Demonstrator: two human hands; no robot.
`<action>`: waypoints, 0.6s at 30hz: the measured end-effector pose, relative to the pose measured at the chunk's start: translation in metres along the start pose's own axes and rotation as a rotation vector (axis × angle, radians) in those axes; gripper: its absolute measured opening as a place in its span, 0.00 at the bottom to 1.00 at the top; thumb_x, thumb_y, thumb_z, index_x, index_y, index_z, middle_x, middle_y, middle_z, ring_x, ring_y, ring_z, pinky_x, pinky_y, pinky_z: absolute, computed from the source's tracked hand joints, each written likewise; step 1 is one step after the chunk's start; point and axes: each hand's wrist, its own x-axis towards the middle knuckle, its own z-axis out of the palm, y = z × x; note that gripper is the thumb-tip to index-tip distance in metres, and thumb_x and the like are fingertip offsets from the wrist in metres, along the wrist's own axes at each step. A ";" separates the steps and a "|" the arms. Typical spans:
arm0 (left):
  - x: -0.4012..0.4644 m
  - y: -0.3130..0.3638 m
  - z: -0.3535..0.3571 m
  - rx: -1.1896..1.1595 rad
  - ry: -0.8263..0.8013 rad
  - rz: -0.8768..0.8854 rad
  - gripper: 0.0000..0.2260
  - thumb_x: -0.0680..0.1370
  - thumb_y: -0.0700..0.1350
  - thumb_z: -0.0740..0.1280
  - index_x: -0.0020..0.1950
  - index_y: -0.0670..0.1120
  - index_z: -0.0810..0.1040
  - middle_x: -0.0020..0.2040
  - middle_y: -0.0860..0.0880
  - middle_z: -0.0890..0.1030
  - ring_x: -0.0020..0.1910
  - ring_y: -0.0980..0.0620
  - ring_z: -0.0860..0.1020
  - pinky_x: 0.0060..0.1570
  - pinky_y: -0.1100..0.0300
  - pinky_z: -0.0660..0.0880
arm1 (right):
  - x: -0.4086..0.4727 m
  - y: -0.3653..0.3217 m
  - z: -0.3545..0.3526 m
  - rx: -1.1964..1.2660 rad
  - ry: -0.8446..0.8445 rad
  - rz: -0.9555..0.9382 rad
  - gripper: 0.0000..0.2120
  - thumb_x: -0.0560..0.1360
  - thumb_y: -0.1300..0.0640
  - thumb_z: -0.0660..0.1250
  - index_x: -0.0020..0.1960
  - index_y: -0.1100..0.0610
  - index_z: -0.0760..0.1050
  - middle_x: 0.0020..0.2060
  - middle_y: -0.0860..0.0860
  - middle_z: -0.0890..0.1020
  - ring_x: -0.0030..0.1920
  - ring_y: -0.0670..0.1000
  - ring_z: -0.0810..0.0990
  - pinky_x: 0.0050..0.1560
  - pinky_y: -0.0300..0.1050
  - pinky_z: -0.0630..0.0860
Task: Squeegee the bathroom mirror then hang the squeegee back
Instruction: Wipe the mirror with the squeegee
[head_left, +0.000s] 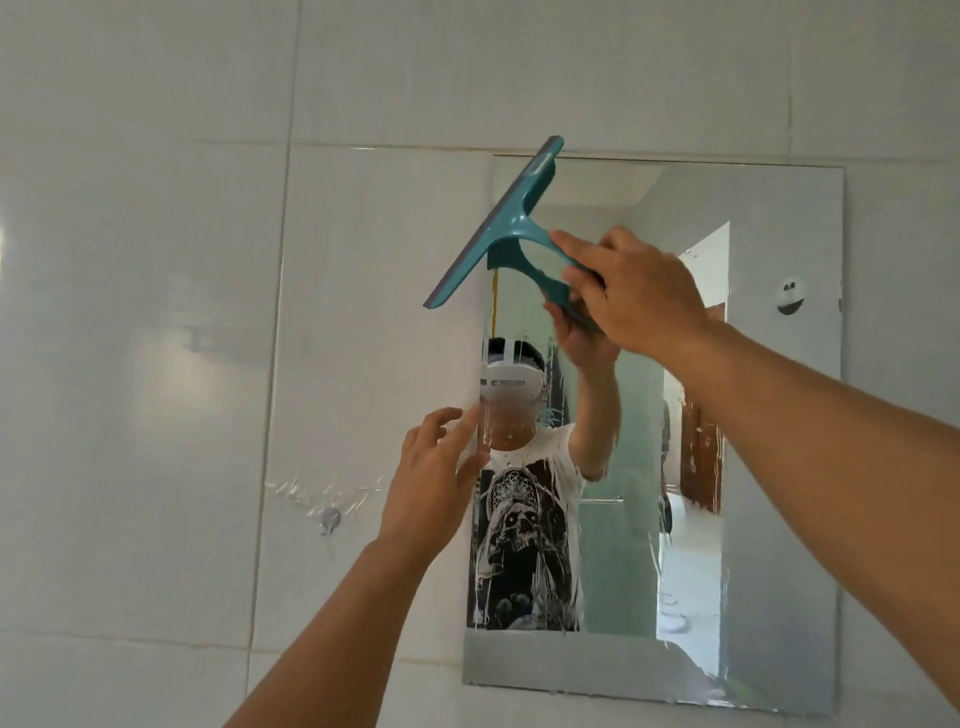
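Against the frameless rectangular wall mirror (779, 415), the right hand (639, 296) gripped the teal plastic squeegee (498, 223) by its handle; the left hand (431, 478) hovered open-fingered, empty. A clean pass likely needed the tilted blade flattened on the glass

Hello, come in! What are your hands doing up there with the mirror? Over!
Right hand gripping teal squeegee, blade tilted at mirror top-left corner. Left hand open at mirror's left edge. Streaks on glass. Wall hook bare. Nothing blocking.

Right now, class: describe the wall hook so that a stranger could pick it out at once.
Start at the mirror on the tiled wall. Move left past the open left hand. The hook sits low on the tile, small and pale, under a streak of clear tape, nothing hanging from it.
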 end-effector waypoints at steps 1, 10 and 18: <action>-0.001 -0.002 0.002 -0.003 -0.004 0.004 0.23 0.81 0.52 0.64 0.76 0.60 0.63 0.71 0.52 0.68 0.68 0.51 0.66 0.61 0.57 0.71 | 0.006 0.003 -0.002 -0.026 -0.012 -0.018 0.21 0.82 0.44 0.52 0.74 0.39 0.60 0.46 0.52 0.72 0.42 0.53 0.75 0.48 0.54 0.75; -0.003 -0.011 0.013 0.061 0.028 0.039 0.24 0.78 0.50 0.68 0.74 0.58 0.67 0.70 0.50 0.69 0.66 0.47 0.66 0.61 0.51 0.74 | 0.034 0.025 -0.007 -0.158 -0.091 -0.094 0.21 0.82 0.45 0.52 0.74 0.37 0.60 0.48 0.55 0.74 0.48 0.58 0.76 0.53 0.56 0.69; -0.004 -0.012 0.017 0.094 0.051 0.045 0.26 0.77 0.51 0.69 0.74 0.59 0.67 0.70 0.51 0.69 0.66 0.47 0.66 0.58 0.54 0.75 | 0.041 0.037 -0.004 -0.165 -0.133 -0.079 0.20 0.83 0.47 0.51 0.74 0.35 0.59 0.48 0.56 0.74 0.48 0.58 0.75 0.54 0.57 0.69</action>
